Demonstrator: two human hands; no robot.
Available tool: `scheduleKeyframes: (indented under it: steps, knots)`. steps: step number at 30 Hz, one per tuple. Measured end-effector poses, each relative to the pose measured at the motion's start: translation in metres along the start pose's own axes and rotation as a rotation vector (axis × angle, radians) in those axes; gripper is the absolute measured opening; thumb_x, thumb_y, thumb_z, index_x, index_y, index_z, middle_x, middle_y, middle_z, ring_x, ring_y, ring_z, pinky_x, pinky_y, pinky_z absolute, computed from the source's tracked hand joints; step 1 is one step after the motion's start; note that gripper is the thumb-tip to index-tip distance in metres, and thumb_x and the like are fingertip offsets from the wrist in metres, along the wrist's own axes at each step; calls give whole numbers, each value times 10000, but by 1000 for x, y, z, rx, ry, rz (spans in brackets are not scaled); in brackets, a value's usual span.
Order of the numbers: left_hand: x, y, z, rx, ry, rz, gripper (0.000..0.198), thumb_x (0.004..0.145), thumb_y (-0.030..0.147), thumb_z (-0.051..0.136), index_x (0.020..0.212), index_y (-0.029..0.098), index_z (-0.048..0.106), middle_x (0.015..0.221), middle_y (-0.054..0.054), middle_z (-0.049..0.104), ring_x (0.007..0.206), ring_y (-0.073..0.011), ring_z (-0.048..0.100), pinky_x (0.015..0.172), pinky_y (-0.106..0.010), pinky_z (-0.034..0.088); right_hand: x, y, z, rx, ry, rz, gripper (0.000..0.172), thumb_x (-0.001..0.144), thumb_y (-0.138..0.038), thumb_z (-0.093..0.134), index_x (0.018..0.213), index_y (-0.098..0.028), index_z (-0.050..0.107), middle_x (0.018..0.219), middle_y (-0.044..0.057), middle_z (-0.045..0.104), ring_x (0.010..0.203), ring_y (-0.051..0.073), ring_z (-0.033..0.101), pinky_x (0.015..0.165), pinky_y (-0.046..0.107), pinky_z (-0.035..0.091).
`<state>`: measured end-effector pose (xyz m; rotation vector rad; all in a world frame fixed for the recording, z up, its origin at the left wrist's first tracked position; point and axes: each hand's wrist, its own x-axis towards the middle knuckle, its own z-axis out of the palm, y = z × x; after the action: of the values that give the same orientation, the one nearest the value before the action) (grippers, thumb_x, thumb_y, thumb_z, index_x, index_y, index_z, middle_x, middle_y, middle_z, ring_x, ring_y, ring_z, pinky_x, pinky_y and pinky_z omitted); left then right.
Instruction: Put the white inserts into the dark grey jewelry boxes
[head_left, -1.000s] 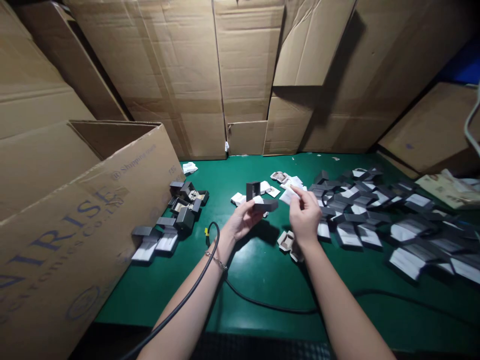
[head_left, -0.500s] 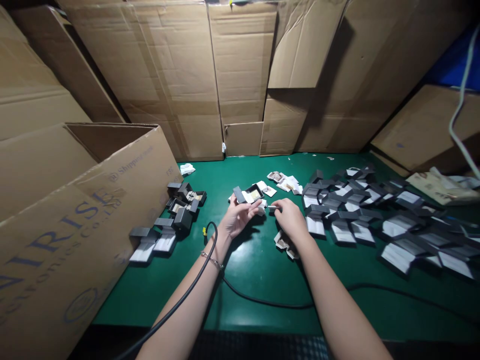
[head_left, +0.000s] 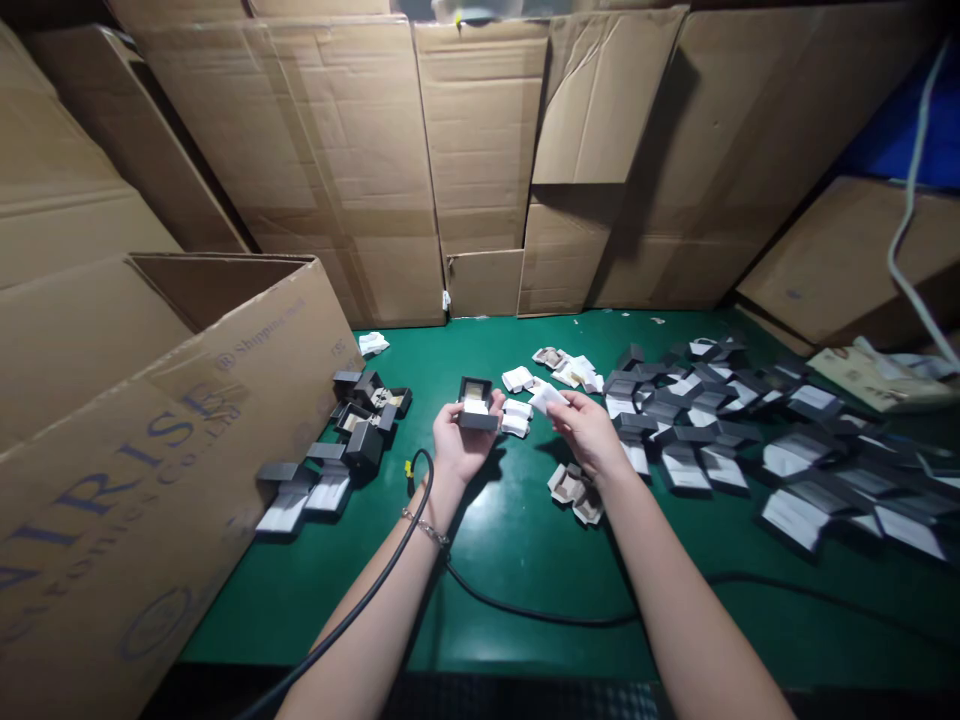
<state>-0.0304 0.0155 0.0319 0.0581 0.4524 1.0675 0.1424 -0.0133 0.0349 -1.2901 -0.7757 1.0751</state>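
My left hand (head_left: pixel 463 447) holds a small black box (head_left: pixel 478 419) with its lid raised. Pale material shows inside it. Between the thumb and fingers of my right hand (head_left: pixel 587 430) is a small white paper piece (head_left: pixel 547 396). Folded white pieces (head_left: pixel 516 418) lie on the table between the two hands. Just below my right hand sit beige folded inserts (head_left: pixel 576 493). A black cable (head_left: pixel 422 520) passes over my left forearm.
Many open black boxes with white inside (head_left: pixel 686 465) spread across the right of the green table (head_left: pixel 517 640). A smaller group of black boxes (head_left: pixel 365 440) stands beside the large printed carton (head_left: pixel 172 450) at left. Cardboard sheets (head_left: pixel 480 140) wall the back.
My left hand has turned the black box so its open side faces me. My right hand has lifted slightly, and the white paper piece in its fingers now shows flat.
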Motion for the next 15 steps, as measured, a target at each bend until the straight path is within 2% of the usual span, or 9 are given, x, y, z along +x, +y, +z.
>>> scheduleKeyframes:
  steps: [3,7,11,15]
  knots:
    - [-1,2,-1,-79,14,28,372,759,200,450,1061,35,593,926,-183,674,826,-218,687,685,-293,573,-6,-9,3,264,-44,109,281,552,-213,804,767,-182,625,633,-51,593,494,52,478,479,165,428]
    - [-1,2,-1,-69,48,51,270,797,241,459,954,85,614,774,-119,663,677,-186,658,661,-316,568,-12,-16,7,464,8,200,246,625,-167,782,789,-209,603,627,-70,584,472,34,484,440,116,435]
    - [1,2,0,95,41,17,266,819,218,464,998,84,609,804,-114,683,630,-171,648,585,-295,550,-10,-16,6,527,97,225,206,687,-174,745,775,-231,567,589,-82,548,452,41,473,413,115,429]
    - [4,-4,0,305,33,3,303,779,113,486,1066,95,581,851,-114,696,725,-191,681,635,-296,557,-7,-15,6,504,179,200,222,620,-134,740,731,-220,568,595,-69,547,489,49,477,447,129,425]
